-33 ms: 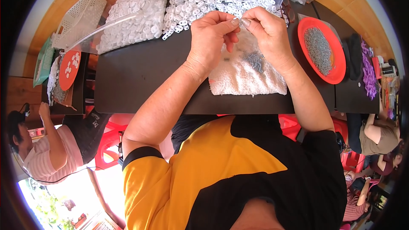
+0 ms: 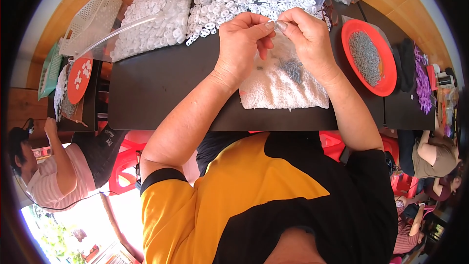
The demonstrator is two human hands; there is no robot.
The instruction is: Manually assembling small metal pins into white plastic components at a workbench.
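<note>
Together, fingertips (image 2: pixel 269 25) pinching small part (image 2: pixel 274 21).

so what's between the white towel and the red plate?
Head view: only the right hand's forearm crosses above; bare black table between white towel and red plate.

red plate (image 2: pixel 386 76), purple strips (image 2: pixel 421 82), white basket (image 2: pixel 93 19)

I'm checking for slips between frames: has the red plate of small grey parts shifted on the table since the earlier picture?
No. The red plate sits at the same spot right of the white towel, on the black table, as earlier.
</note>
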